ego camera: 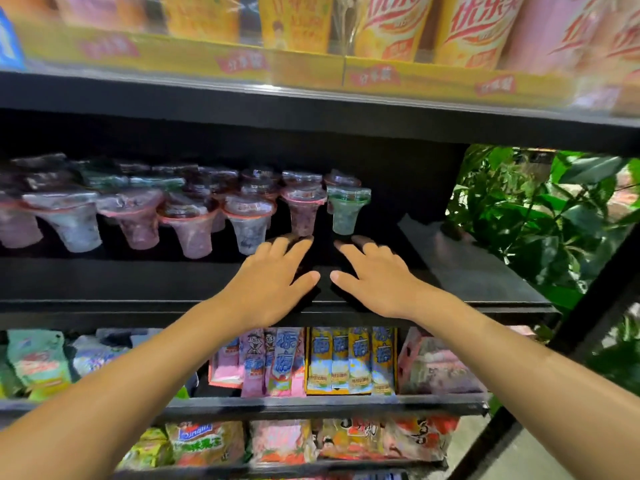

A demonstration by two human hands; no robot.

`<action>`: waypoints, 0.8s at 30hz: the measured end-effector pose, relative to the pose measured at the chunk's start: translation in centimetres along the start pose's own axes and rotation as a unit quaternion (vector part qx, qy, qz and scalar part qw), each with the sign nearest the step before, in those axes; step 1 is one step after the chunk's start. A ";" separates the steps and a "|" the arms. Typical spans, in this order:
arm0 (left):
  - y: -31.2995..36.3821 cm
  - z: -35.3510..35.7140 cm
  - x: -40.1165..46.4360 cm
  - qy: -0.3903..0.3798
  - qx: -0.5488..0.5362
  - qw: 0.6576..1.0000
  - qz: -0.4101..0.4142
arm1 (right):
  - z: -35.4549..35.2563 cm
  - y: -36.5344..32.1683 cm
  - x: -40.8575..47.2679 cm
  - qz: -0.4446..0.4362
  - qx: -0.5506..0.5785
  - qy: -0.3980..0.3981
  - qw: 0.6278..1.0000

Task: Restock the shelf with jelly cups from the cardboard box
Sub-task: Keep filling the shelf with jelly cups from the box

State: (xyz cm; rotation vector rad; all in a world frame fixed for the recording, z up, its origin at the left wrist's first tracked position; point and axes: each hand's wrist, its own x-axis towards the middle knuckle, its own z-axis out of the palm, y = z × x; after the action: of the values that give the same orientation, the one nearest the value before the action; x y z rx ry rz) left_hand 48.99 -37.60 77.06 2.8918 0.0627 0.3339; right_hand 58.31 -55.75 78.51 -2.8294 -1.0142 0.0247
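Several clear jelly cups stand in rows on the black middle shelf. Furthest right are a pink-rimmed cup and a green-rimmed cup. My left hand reaches over the shelf with straight fingers, its fingertips just below the pink-rimmed cup. Beside it, my right hand is spread flat, fingertips just below the green-rimmed cup. Neither hand holds anything. The cardboard box is out of view.
Tall yellow and pink drink cups fill the shelf above. Snack packets line the shelf below, with more bags under that. Bare shelf lies right of the cups. Green plant leaves show past the rack's right end.
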 end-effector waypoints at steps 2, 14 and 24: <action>0.0 -0.6 -1.6 0.007 0.003 1.000 -0.008 | -0.4 -0.6 -0.9 -0.019 -0.011 0.011 1.000; 3.8 -0.8 -15.5 0.015 0.047 0.987 -0.156 | 0.7 -4.5 -8.9 -0.184 -0.004 0.014 0.983; 2.1 0.9 -33.3 -0.048 0.077 0.938 -0.335 | 8.5 -15.1 -16.5 -0.347 0.001 -0.055 0.936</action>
State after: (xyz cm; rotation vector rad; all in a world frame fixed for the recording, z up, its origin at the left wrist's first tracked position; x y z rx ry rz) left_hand 16.77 -42.12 69.39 2.8036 1.0651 0.0585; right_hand 35.51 -53.58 71.57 -2.3220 -1.9644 0.1103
